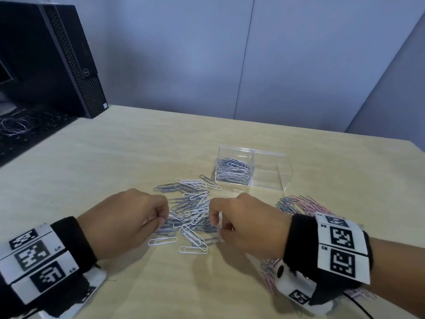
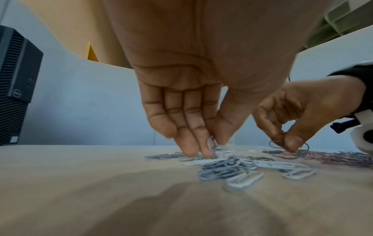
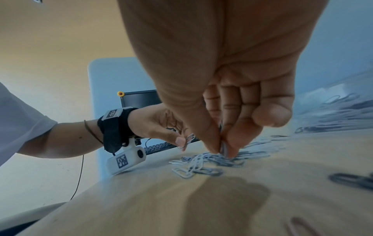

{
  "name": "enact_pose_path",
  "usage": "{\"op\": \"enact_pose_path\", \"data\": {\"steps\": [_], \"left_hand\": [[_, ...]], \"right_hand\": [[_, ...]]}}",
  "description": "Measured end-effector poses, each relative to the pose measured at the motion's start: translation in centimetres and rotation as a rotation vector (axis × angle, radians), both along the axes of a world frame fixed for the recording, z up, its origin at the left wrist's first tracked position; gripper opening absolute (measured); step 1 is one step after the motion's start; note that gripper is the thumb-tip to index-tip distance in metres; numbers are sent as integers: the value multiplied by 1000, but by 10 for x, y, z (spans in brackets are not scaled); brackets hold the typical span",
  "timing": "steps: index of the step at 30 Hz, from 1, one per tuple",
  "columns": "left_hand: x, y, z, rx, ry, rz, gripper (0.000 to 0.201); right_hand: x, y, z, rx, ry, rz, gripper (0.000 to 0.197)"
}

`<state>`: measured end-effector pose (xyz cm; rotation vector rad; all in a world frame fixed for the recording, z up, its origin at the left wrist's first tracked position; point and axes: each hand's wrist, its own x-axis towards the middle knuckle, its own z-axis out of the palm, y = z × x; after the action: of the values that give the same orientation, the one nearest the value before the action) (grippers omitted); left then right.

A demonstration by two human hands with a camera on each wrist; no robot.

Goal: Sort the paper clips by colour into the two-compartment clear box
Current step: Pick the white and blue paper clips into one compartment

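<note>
A loose pile of white and grey-blue paper clips (image 1: 190, 210) lies on the table in front of me. My left hand (image 1: 128, 217) pinches a pale clip (image 2: 210, 144) at the pile's left side. My right hand (image 1: 241, 224) pinches grey-blue clips (image 3: 223, 146) at the pile's right side. The clear two-compartment box (image 1: 271, 171) stands behind the pile to the right; its left compartment holds several grey-blue clips (image 1: 233, 169), its right compartment shows none.
A second heap of pink and grey clips (image 1: 301, 204) lies right of my right hand and runs under my right wrist. A black computer tower (image 1: 53, 58) and a keyboard (image 1: 27, 132) sit at the far left. The table's far edge (image 1: 299, 130) meets grey partitions.
</note>
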<state>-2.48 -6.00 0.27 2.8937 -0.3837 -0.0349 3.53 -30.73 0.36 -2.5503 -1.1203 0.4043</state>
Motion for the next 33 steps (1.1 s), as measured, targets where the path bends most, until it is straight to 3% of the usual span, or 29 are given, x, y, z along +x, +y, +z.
{"op": "enact_pose_path", "data": {"steps": [5,9,15,18,23,28,33], "left_hand": [[-2,-1,3,0,-55,-25,8],[-3,-1,-2,139,-7,-49,32],[0,-3,-6,227,53,-56,24],[1,-3,-8,231,55,-49,24],[-1,1,-8,207,55,-36,48],[-1,2,-8,198,50,-44,23],[-1,0,-9,189,54,-30,32]], "right_hand": [[-6,18,0,-24,-64,86,21],[-10,32,-5,-111,-116,79,8],[-16,39,-5,-168,-196,44,40],[-10,37,-3,-177,-156,36,36],[-4,25,1,-144,-98,18,15],[16,9,19,-29,-108,-75,11],[57,-2,38,38,-217,-191,9]]}}
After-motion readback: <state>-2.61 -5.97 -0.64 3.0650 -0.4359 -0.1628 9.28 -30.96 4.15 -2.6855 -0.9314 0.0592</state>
